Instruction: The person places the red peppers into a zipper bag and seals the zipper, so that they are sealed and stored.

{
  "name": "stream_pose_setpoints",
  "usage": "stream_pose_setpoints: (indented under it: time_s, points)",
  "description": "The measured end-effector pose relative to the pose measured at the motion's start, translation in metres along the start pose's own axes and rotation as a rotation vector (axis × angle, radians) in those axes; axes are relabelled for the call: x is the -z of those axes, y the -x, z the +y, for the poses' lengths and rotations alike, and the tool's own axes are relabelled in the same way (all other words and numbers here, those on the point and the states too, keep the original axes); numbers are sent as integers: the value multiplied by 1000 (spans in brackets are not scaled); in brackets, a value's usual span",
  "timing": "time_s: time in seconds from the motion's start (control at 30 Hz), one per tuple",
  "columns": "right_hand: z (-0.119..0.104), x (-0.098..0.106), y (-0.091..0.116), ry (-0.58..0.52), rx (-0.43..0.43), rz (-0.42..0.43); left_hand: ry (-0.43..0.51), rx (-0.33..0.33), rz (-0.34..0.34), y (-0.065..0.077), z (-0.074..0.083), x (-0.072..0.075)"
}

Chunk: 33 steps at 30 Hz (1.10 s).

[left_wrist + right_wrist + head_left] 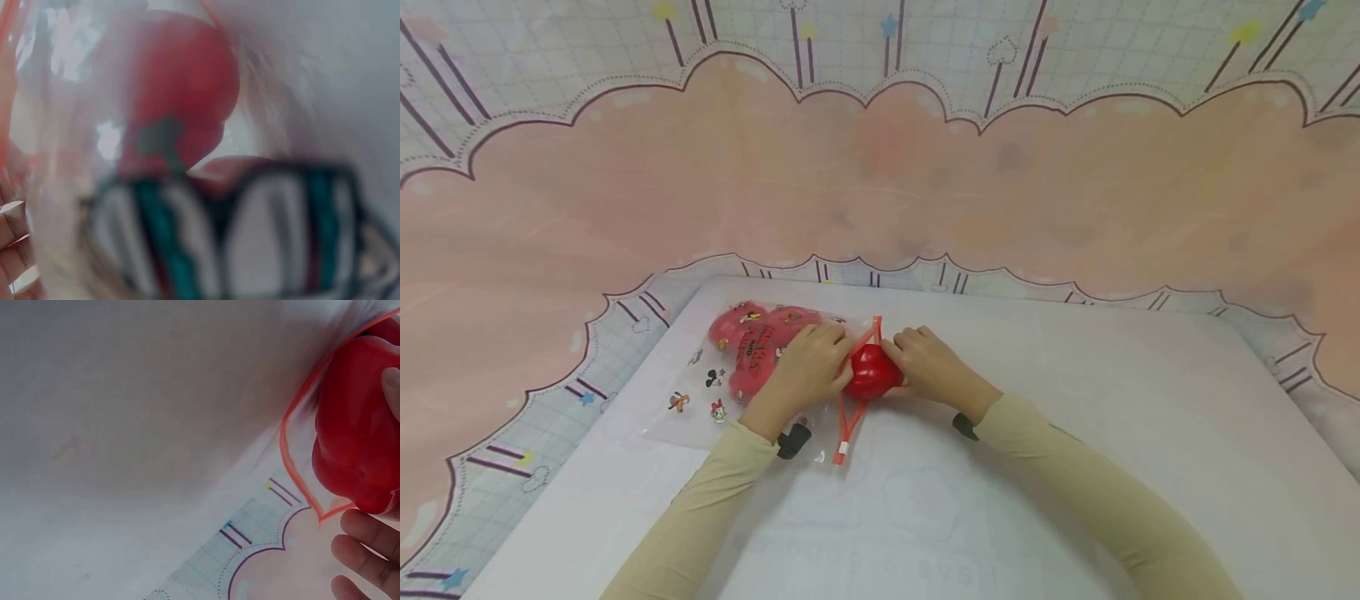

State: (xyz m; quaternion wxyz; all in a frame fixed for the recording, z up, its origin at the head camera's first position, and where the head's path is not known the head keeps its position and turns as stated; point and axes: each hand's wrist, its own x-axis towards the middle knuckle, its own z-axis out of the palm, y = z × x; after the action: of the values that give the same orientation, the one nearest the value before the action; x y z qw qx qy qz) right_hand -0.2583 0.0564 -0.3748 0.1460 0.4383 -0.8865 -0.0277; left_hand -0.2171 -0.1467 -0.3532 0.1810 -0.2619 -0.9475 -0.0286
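A clear zip bag (696,425) with cartoon prints and an orange zip edge (845,429) lies on the table, several red things (730,329) inside. My left hand (805,367) grips the bag near its mouth. At that mouth, my right hand (928,362) holds a glossy red bell pepper (872,375). The right wrist view has the pepper (353,425) partly within the orange rim (285,434), a thumb against its side. Through the plastic in the left wrist view shows a blurred red rounded thing (187,69) with a green stem-like part.
The white table (1075,500) carries faint printed outlines. A patterned peach and white cloth (925,183) hangs behind it and along its sides. Dark wrist straps (793,440) show below the sleeves.
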Motion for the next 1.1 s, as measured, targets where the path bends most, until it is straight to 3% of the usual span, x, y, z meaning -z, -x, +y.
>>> stream_pose_setpoints:
  time_s: [0.17,0.57,0.8,1.1]
  points:
    - [-2,-2,-2,-5,21,-10,-21,-10,9,0,0,1]
    - [-8,-2,-5,-49,91,64,-57,-13,52,1,0,3]
    - [-9,-2,-6,-47,131,43,-64,-4,59,0,-1,2]
    - [-10,-2,-7,-56,112,40,-52,-1,62,2,-2,3]
